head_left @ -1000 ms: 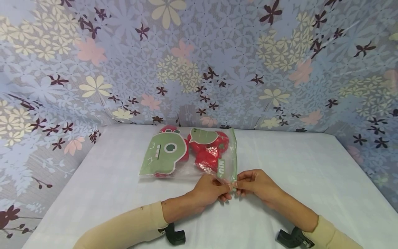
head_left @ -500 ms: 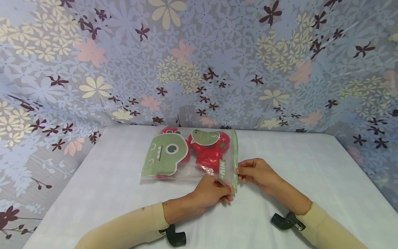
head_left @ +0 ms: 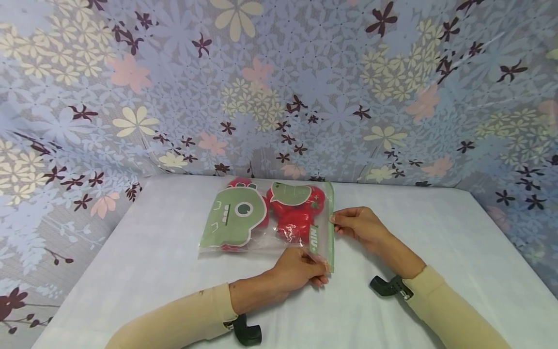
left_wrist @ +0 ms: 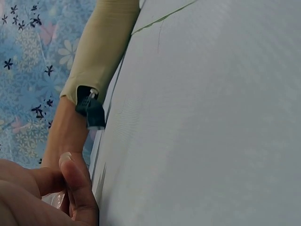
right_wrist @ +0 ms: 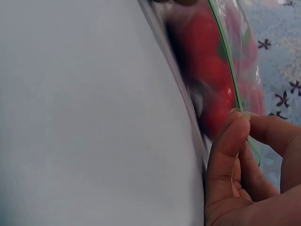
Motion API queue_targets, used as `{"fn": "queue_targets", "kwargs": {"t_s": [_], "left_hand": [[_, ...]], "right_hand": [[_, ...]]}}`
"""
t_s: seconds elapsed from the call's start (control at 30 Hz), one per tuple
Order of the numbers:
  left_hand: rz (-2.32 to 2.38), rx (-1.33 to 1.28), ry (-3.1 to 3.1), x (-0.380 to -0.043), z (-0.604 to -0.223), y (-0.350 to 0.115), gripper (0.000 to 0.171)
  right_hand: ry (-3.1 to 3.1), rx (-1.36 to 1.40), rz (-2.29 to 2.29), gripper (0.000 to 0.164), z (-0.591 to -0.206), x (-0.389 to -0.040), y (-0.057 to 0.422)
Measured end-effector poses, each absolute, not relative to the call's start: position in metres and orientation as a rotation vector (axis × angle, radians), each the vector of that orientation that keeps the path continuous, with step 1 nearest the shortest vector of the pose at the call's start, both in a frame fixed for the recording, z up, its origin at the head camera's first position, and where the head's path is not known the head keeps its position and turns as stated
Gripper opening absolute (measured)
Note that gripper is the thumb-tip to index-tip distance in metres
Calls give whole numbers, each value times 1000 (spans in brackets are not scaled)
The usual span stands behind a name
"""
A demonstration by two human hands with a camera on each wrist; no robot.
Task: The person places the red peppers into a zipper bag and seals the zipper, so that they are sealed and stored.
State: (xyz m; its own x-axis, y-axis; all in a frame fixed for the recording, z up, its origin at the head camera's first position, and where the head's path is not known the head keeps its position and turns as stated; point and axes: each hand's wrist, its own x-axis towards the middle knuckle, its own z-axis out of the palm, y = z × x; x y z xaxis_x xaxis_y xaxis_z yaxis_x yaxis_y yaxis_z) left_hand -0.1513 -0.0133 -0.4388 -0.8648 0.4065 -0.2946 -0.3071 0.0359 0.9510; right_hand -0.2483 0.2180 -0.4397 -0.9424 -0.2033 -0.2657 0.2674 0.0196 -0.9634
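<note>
A clear zip bag (head_left: 272, 237) with a green one-eyed cartoon monster print lies on the white table, its green-edged zip side facing right. Through the plastic show red rounded things (head_left: 294, 223); their kind I cannot tell. At the bag's near right corner my left hand (head_left: 296, 269) pinches the plastic between thumb and fingers. Farther up the same edge, my right hand (head_left: 359, 225) pinches the green zip strip (right_wrist: 230, 61) between thumb and forefinger, as the right wrist view shows up close. Only a bit of plastic appears by the fingers in the left wrist view.
White cloth covers the table (head_left: 392, 203). Behind and beside it hangs a floral curtain (head_left: 279, 97). Black devices are strapped at the left wrist (head_left: 247, 332) and right wrist (head_left: 388, 287), below the beige sleeves.
My right hand has slid away from me along the zip edge, from the near corner to about the middle. The left hand stays at the corner; the bag has shifted slightly right.
</note>
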Motion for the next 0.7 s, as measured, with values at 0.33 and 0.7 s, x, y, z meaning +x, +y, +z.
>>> {"fn": "queue_targets", "kwargs": {"t_s": [0.33, 0.7], "left_hand": [[1884, 112, 1825, -151, -438, -12, 9], [1882, 90, 1819, -150, -435, -13, 10]], "right_hand": [[2004, 65, -2044, 27, -442, -270, 220], [1998, 90, -2144, 15, -445, -290, 223]]}}
